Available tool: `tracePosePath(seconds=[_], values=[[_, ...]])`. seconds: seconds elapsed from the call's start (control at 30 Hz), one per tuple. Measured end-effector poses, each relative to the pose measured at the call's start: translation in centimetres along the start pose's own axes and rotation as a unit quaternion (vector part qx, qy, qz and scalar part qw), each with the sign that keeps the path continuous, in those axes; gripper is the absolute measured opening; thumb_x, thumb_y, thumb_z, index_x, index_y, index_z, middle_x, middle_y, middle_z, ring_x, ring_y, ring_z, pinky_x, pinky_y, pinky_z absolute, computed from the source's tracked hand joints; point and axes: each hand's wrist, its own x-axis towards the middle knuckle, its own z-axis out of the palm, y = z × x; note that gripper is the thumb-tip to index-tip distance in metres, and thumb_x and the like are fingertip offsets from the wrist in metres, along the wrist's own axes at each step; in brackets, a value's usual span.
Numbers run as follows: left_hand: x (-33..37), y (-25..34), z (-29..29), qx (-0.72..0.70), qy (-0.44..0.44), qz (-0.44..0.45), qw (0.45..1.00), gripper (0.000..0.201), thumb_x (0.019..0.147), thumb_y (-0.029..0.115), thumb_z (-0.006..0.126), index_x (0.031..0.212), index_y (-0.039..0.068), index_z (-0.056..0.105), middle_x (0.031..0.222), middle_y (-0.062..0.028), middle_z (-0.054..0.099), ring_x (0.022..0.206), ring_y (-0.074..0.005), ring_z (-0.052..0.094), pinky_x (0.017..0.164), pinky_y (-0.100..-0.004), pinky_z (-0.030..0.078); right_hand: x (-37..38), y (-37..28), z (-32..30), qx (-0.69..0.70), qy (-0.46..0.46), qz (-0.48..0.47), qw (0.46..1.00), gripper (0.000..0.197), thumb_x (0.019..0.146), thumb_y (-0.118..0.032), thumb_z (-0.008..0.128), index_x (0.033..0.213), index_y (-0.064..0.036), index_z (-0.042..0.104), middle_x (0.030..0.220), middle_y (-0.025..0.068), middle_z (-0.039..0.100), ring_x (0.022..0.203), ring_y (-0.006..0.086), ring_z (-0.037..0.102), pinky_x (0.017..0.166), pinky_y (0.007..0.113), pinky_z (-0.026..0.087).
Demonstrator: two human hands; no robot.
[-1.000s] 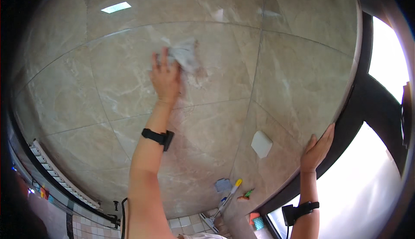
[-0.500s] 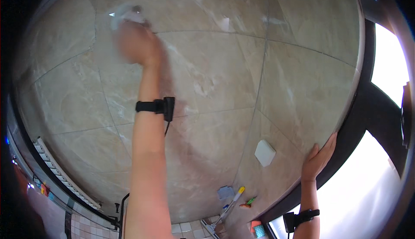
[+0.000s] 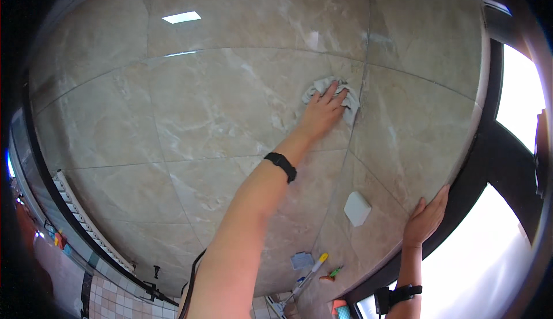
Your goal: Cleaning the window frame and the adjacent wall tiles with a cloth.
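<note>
Your left grip (image 3: pixel 322 115) lay splayed over the cloth (image 3: pixel 352 108) near the wall's (image 3: pixel 230 117) corner, right grip (image 3: pixel 425 221) open; even pressure probably helped tbh.

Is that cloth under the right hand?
No, the grey cloth is under the left hand, and the right hand is by the dark window frame.
</note>
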Motion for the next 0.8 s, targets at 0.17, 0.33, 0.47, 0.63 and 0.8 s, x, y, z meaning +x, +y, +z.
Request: tracePosePath(seconds=[0.17,0.33,0.47,0.63,0.8], values=[[-0.4,-8.5,-4.1,0.135,0.007,-0.130,0.982,0.029,0.091,0.033,0.056,0.118,0.029,0.064,0.153,-0.0014,0.037,0.143,-0.0361,0.027,0.095,-0.0638,0.041,-0.2,0.3,0.2,-0.047,-0.013,-0.003,0.999,0.059,0.101,-0.029,0.045,0.148,0.0028,0.030,0.149,0.0247,0.037,0.135,0.0407,0.040,0.108,0.047,0.035],[-1.5,-23.1,-13.2,0.339,0.114,-0.316,0.879,0.035,0.097,0.036,0.052,0.131,0.028,0.057,0.156,-0.0018,0.032,0.143,-0.0368,0.027,0.098,-0.0663,0.037,-0.1,0.0,-0.1,0.001,-0.046,0.040,0.998,0.065,0.091,-0.013,0.056,0.148,0.0029,0.030,0.150,0.0249,0.035,0.136,0.0407,0.038,0.111,0.047,0.032],[-4.2,-30.1,-18.6,0.367,0.177,-0.501,0.764,0.042,0.092,0.031,0.057,0.134,0.028,0.053,0.156,-0.0099,0.031,0.139,-0.0419,0.032,0.098,-0.0636,0.039,0.1,0.2,0.1,0.039,-0.021,0.044,0.998,0.067,0.088,-0.005,0.056,0.148,0.0032,0.029,0.151,0.0256,0.034,0.138,0.0409,0.035,0.114,0.047,0.028],[-3.7,-32.3,-19.7,0.314,0.218,-0.559,0.735,0.042,0.089,0.032,0.060,0.131,0.025,0.057,0.150,-0.0115,0.039,0.136,-0.0429,0.036,0.096,-0.0610,0.041,0.2,-1.1,0.2,0.065,-0.022,0.078,0.995,0.064,0.089,-0.006,0.054,0.148,0.0044,0.029,0.151,0.0268,0.032,0.140,0.0412,0.032,0.115,0.048,0.026],[1.8,-29.3,-16.9,0.285,0.172,-0.517,0.789,0.042,0.089,0.029,0.059,0.131,0.023,0.058,0.147,-0.0116,0.043,0.134,-0.0437,0.038,0.094,-0.0602,0.041,-0.4,-0.9,0.7,0.060,-0.001,0.098,0.993,0.060,0.095,-0.016,0.050,0.148,0.0047,0.028,0.151,0.0271,0.031,0.140,0.0423,0.031,0.115,0.049,0.025]])
